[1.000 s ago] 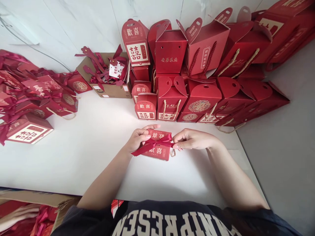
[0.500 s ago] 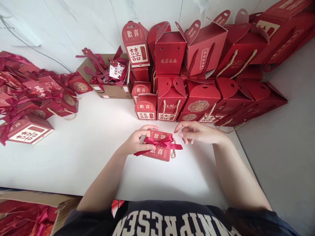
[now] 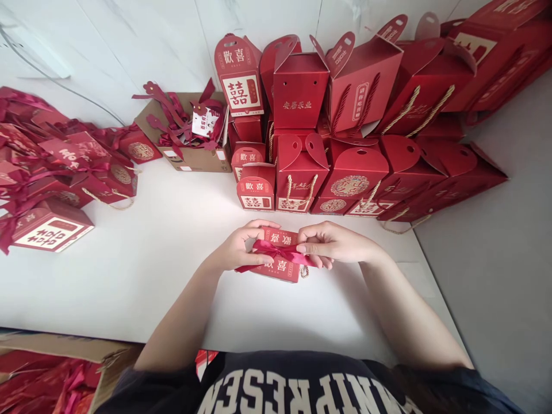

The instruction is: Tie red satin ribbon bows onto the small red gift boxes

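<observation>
Crimson ribbon [image 3: 276,249] lies in a bow across a small red box [image 3: 282,272] at the centre of the frame. The left hand [image 3: 241,248] grips the box's left side, thumb over the ribbon; the right hand [image 3: 334,244] pinches the bow's right side. Stacked red cartons [image 3: 301,95] fill the upper right.

Left hand [image 3: 241,248] gripping; right hand [image 3: 330,244] pinching; forearms [image 3: 186,307] angled inward

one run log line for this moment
left hand: holding red box | right hand: fingers on ribbon bow | beyond: stacked red boxes
</observation>
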Demonstrator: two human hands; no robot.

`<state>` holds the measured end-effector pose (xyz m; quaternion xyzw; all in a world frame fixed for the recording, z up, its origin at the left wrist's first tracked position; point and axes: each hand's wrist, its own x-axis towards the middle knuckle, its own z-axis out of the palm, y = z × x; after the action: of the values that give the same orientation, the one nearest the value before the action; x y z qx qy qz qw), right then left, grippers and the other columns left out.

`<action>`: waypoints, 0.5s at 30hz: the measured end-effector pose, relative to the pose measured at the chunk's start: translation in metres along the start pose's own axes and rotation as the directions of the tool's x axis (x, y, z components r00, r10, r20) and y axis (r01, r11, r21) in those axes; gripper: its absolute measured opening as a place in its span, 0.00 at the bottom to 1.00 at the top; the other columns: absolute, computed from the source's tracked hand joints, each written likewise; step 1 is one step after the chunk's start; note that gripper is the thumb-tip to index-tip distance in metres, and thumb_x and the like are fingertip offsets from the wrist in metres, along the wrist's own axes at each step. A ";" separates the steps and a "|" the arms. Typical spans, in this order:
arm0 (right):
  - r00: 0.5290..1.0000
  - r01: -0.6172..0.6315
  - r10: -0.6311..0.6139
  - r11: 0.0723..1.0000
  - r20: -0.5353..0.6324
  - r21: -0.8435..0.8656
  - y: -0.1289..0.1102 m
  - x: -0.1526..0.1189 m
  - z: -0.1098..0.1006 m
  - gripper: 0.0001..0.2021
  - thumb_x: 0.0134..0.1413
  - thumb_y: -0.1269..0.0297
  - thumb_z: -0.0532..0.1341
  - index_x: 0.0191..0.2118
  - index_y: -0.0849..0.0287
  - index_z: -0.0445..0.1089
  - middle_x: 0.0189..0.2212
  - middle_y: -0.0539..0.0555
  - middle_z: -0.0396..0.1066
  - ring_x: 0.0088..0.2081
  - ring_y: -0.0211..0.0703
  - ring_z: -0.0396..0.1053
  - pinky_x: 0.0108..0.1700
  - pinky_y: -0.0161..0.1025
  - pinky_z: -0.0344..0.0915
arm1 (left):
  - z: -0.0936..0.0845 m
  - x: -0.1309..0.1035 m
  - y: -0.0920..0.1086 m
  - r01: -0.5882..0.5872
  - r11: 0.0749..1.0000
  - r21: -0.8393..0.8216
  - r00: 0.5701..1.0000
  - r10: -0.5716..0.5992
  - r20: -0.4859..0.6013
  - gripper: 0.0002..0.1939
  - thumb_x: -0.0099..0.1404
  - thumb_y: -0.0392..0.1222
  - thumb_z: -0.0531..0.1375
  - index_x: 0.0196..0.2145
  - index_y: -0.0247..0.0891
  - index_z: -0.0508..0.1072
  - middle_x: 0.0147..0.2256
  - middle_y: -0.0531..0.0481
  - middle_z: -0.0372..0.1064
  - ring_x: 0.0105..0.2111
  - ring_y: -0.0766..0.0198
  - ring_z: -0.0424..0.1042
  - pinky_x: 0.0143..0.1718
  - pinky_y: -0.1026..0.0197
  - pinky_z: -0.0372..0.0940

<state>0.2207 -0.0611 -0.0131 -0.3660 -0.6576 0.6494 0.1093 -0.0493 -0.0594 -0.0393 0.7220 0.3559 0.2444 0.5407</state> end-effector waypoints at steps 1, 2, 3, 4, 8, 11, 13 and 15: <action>1.000 0.018 -0.018 0.999 -0.012 -0.032 0.000 0.000 0.000 0.14 0.61 0.53 0.59 0.31 0.58 0.67 0.19 0.46 0.69 0.19 0.32 0.66 0.22 0.29 0.64 | 0.000 0.000 0.000 0.006 1.000 0.006 1.000 -0.006 0.006 0.16 0.55 0.44 0.69 0.42 0.40 0.78 0.58 0.41 0.61 0.56 0.50 0.66 0.56 0.50 0.65; 0.999 0.036 -0.038 0.997 -0.024 -0.061 0.000 0.000 0.001 0.12 0.61 0.56 0.58 0.31 0.58 0.66 0.19 0.46 0.69 0.19 0.32 0.66 0.23 0.29 0.65 | -0.001 0.000 0.000 0.008 1.000 0.008 1.000 -0.008 0.010 0.16 0.55 0.44 0.69 0.42 0.40 0.78 0.58 0.42 0.61 0.56 0.50 0.66 0.56 0.50 0.65; 0.998 0.053 -0.056 0.995 -0.036 -0.087 0.000 0.001 0.002 0.10 0.61 0.60 0.58 0.30 0.58 0.66 0.19 0.46 0.69 0.19 0.32 0.66 0.23 0.30 0.66 | -0.001 0.000 0.000 0.006 1.000 0.010 1.000 -0.006 0.013 0.16 0.55 0.43 0.69 0.42 0.40 0.78 0.58 0.42 0.61 0.56 0.50 0.66 0.57 0.51 0.64; 0.996 0.065 -0.071 0.992 -0.047 -0.107 0.001 0.001 0.003 0.08 0.59 0.63 0.58 0.30 0.58 0.65 0.19 0.45 0.68 0.19 0.32 0.67 0.23 0.30 0.66 | -0.001 0.000 0.000 -0.001 1.000 0.012 1.000 0.001 0.013 0.16 0.55 0.43 0.69 0.42 0.40 0.78 0.58 0.42 0.61 0.57 0.50 0.66 0.57 0.51 0.64; 0.993 0.076 -0.088 0.987 -0.076 -0.141 0.003 0.004 0.007 0.06 0.52 0.71 0.58 0.26 0.57 0.61 0.18 0.44 0.65 0.18 0.33 0.67 0.19 0.29 0.64 | 0.000 0.000 -0.001 -0.015 1.000 0.022 1.000 0.015 0.009 0.16 0.55 0.43 0.69 0.42 0.40 0.78 0.57 0.42 0.62 0.57 0.51 0.65 0.59 0.51 0.63; 0.992 0.075 -0.088 0.987 -0.086 -0.141 0.003 0.004 0.008 0.07 0.50 0.72 0.57 0.25 0.57 0.60 0.17 0.43 0.65 0.17 0.32 0.67 0.17 0.28 0.63 | 0.000 0.000 -0.002 -0.012 1.000 0.007 1.000 0.012 0.018 0.18 0.55 0.44 0.69 0.44 0.40 0.78 0.57 0.42 0.62 0.56 0.50 0.66 0.58 0.51 0.64; 0.994 0.070 -0.080 0.989 -0.076 -0.127 0.003 0.004 0.008 0.07 0.50 0.72 0.57 0.25 0.57 0.60 0.17 0.43 0.65 0.17 0.33 0.68 0.17 0.28 0.64 | 0.001 0.001 -0.005 -0.021 0.999 -0.028 0.999 0.022 0.027 0.20 0.54 0.44 0.69 0.45 0.40 0.78 0.58 0.41 0.62 0.56 0.50 0.66 0.58 0.51 0.63; 0.996 0.063 -0.068 0.992 -0.050 -0.106 0.003 0.004 0.006 0.07 0.51 0.71 0.57 0.25 0.57 0.60 0.17 0.43 0.66 0.17 0.33 0.68 0.18 0.28 0.65 | 0.002 0.002 -0.010 -0.032 0.994 -0.106 0.999 0.036 0.035 0.20 0.53 0.43 0.70 0.45 0.40 0.78 0.58 0.40 0.61 0.57 0.49 0.66 0.57 0.50 0.64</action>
<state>0.2147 -0.0636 -0.0180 -0.3666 -0.6992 0.6002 0.1286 -0.0494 -0.0572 -0.0491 0.7030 0.3200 0.2586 0.5801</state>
